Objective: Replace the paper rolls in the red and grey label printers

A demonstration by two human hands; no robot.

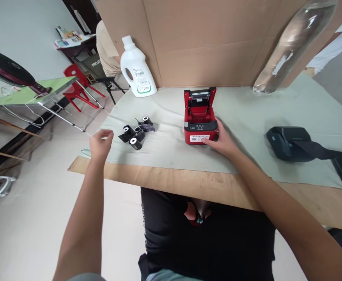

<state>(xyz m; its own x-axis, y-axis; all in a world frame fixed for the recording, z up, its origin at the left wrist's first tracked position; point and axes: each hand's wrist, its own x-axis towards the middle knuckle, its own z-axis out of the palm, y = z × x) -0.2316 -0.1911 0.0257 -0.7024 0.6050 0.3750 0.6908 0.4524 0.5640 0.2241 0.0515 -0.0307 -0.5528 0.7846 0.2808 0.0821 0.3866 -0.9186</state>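
Red printer straddled by the right hand, black rolls close to the left

Everything turns on the gap across the table (pixel 172 160): the red printer (pixel 200 127) sits ahead of the person, a little to the right of the middle, while the black rolls (pixel 135 143) lie in a loose cluster to its left. The hands are well apart. The right hand (pixel 222 141) is clamped around the printer's near right corner, thumb on the front face by the label (pixel 199 138), other fingers along the side. The left hand (pixel 100 145) hangs by the near left part of the table, its fingers curled in to the thumb, with nothing visible in them. It is clearly the nearer hand to the rolls, which lie just to its right and slightly beyond. Their long axes do not line up; the nearest roll slants from far left to near right.

The printer stands upright with its front toward the person. Its lid (pixel 211 97) is raised at the far side, showing a red hollow and dark parts under the lid. A dark panel with small buttons tops the front. The rolls are glossy black with pale, hollow cores, and dark strips trail between them; what the hollow holds, if anything, is too small to tell.
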